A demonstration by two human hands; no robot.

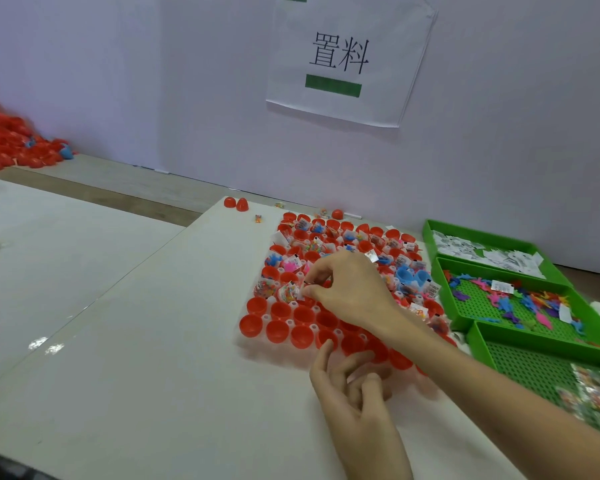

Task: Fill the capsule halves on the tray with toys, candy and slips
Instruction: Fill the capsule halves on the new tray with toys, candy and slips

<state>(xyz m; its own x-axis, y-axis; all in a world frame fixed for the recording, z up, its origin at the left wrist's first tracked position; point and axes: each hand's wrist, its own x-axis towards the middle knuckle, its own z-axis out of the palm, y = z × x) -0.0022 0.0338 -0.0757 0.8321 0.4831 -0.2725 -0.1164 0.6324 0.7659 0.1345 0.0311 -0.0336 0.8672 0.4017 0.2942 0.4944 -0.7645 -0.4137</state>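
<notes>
Fingers first: my view has the right hand with thumb and forefinger nipped together on a small white slip, the other fingers curled in behind. That pinch sits over the tray, at the left end of the last filled row, right beside a candy packet lying in a cup.

The left hand is lower down at the tray's near edge, fingers loosely curled, thumb up, and I see nothing in it.

The tray is clear plastic and lies flat on the white table, its long axis running away from me towards the wall, leaning a little left. Every red capsule half in it sits mouth up. The near rows are bare cups; the far rows are stuffed with bright toys, packets and paper. A couple of blue halves sit among them near the right edge.

The right forearm crosses the tray's near right corner and hides the cups under it.

Just right of the tray are three green bins: the slip bin farthest, the toy bin in the middle, the candy bin nearest. Loose red halves sit by the wall, a red heap lies far left, and a paper sign hangs above.
</notes>
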